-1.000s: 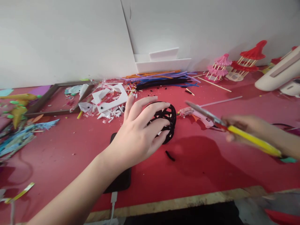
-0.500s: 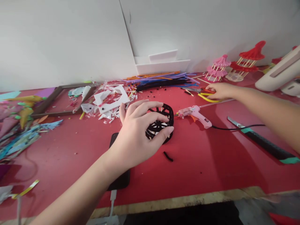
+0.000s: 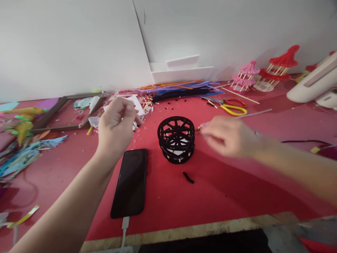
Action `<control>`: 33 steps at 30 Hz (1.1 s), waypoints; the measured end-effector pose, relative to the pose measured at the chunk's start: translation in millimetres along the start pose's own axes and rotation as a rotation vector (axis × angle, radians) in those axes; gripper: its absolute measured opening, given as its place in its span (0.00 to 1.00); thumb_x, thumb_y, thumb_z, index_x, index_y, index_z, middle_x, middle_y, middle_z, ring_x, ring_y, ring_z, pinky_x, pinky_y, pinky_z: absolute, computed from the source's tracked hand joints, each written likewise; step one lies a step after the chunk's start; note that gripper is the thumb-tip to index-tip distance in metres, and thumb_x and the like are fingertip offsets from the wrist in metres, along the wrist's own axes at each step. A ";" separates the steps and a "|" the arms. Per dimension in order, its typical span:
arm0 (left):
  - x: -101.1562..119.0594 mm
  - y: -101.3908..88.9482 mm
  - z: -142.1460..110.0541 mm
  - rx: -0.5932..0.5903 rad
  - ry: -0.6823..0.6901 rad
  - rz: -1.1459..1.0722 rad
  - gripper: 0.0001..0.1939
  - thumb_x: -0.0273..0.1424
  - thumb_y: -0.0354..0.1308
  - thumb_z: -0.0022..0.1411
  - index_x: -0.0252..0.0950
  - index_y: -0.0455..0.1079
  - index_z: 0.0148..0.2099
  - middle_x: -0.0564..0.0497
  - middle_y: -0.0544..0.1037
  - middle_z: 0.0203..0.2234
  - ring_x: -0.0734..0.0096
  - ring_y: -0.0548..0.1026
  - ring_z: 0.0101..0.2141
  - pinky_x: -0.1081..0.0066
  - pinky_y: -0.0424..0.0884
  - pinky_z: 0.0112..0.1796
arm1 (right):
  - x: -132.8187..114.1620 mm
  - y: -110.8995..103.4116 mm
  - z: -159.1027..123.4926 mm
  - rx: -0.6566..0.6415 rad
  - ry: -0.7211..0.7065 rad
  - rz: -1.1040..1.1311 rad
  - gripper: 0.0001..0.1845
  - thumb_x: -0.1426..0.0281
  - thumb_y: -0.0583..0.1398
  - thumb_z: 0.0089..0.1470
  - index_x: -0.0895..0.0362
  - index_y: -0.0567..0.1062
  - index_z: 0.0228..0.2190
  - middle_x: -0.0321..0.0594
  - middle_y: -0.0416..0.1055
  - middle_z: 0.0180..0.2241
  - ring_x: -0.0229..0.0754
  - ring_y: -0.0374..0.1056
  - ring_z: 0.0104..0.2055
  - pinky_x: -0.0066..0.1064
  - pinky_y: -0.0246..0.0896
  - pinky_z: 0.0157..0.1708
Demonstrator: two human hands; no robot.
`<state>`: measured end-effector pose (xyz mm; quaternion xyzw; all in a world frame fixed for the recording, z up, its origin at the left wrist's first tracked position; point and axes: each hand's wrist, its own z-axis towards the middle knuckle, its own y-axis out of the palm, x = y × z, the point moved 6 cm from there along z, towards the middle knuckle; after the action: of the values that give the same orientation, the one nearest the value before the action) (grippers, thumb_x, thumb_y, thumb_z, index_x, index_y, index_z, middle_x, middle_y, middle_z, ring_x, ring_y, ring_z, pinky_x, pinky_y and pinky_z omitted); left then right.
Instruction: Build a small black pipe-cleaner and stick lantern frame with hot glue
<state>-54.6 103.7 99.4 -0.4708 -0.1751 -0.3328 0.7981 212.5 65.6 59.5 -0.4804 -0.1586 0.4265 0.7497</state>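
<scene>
A round black frame [image 3: 177, 138], apparently wrapped in fuzzy stems and with spokes across its top, stands on the red table with pale sticks showing between its rings. My left hand [image 3: 117, 128] hovers up and left of it, fingers loosely bent, with nothing visible in them. To the frame's right is my right hand [image 3: 229, 137], smeared by motion and fingers curled inward; whether it holds anything is unclear. It covers most of the pink glue gun [image 3: 204, 125]. Behind it lie scissors [image 3: 233, 107] with red and yellow handles. A short black stem piece [image 3: 188, 177] lies nearer me.
A phone [image 3: 130, 182] with a white cable lies left of the frame. Coloured stems [image 3: 181, 90] are piled at the back, beside white scraps [image 3: 137, 103]. Pink [image 3: 244, 77] and red [image 3: 279, 68] stick towers stand back right. The table's front edge [image 3: 189, 230] is worn.
My left hand has let go of the black frame and moved left. My right hand has left the scissors and come toward the frame, now covering the glue gun. More of the phone shows.
</scene>
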 end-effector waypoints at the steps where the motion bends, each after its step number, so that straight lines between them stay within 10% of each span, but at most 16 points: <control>1: -8.9 2.8 0.3 -0.019 -0.034 0.032 0.14 0.33 0.47 0.71 0.37 0.64 0.31 0.60 0.72 0.21 0.80 0.70 0.27 0.71 0.69 0.34 | -27.9 6.9 -4.6 -0.008 -0.040 0.057 0.09 0.67 0.57 0.63 0.56 0.77 0.37 0.40 0.76 0.32 0.42 0.70 0.35 0.36 0.67 0.40; 7: -43.5 10.1 -4.2 -0.134 -0.242 0.289 0.20 0.37 0.48 0.69 0.37 0.66 0.24 0.54 0.73 0.21 0.71 0.72 0.27 0.65 0.68 0.35 | -92.1 65.7 -33.8 -0.279 0.106 0.047 0.11 0.61 0.64 0.59 0.57 0.74 0.32 0.42 0.73 0.33 0.45 0.67 0.32 0.34 0.57 0.25; 10: -50.9 7.3 -5.3 -0.145 -0.257 0.388 0.09 0.33 0.53 0.65 0.37 0.73 0.38 0.44 0.79 0.43 0.49 0.75 0.46 0.45 0.63 0.51 | -90.2 73.8 -36.9 -0.389 0.115 0.022 0.07 0.73 0.61 0.60 0.57 0.72 0.29 0.40 0.71 0.32 0.41 0.65 0.30 0.32 0.52 0.24; 13: -50.6 2.9 -9.2 -0.128 -0.226 0.435 0.13 0.34 0.55 0.66 0.39 0.71 0.52 0.40 0.65 0.64 0.37 0.62 0.62 0.33 0.51 0.58 | -100.7 50.3 -23.0 -0.422 -0.098 0.204 0.11 0.74 0.56 0.64 0.58 0.71 0.28 0.38 0.70 0.30 0.36 0.60 0.26 0.30 0.53 0.24; 15: -40.6 -0.1 -12.7 -0.075 -0.131 0.442 0.10 0.38 0.56 0.68 0.39 0.74 0.43 0.44 0.66 0.64 0.39 0.62 0.63 0.34 0.50 0.59 | -104.8 15.1 -0.9 -0.283 -0.260 0.376 0.16 0.73 0.52 0.68 0.57 0.72 0.28 0.36 0.71 0.29 0.36 0.63 0.29 0.29 0.59 0.28; 20: 7.3 1.5 -22.8 0.056 0.161 0.336 0.16 0.41 0.61 0.65 0.38 0.70 0.27 0.48 0.75 0.56 0.47 0.70 0.59 0.38 0.51 0.62 | -25.0 -40.7 86.2 0.311 0.100 0.184 0.06 0.71 0.59 0.64 0.56 0.74 0.33 0.37 0.74 0.29 0.39 0.68 0.31 0.33 0.64 0.36; 26: 70.9 17.2 -44.0 -0.159 0.501 0.084 0.06 0.32 0.59 0.66 0.40 0.75 0.44 0.44 0.75 0.54 0.53 0.71 0.56 0.46 0.63 0.57 | 44.4 22.1 158.9 0.033 0.156 0.036 0.11 0.81 0.59 0.56 0.59 0.80 0.34 0.45 0.77 0.39 0.51 0.73 0.46 0.47 0.65 0.51; 33: 81.0 23.8 -61.4 -0.267 0.558 0.187 0.06 0.31 0.60 0.64 0.40 0.76 0.43 0.43 0.73 0.55 0.44 0.65 0.60 0.40 0.58 0.59 | -5.4 -14.5 99.6 0.268 0.030 0.304 0.07 0.75 0.60 0.59 0.57 0.79 0.35 0.41 0.79 0.39 0.42 0.74 0.44 0.38 0.68 0.48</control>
<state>18.0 28.7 101.8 -0.4758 0.1398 -0.3944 0.7736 151.9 117.1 121.5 -0.4009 -0.0148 0.5450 0.7363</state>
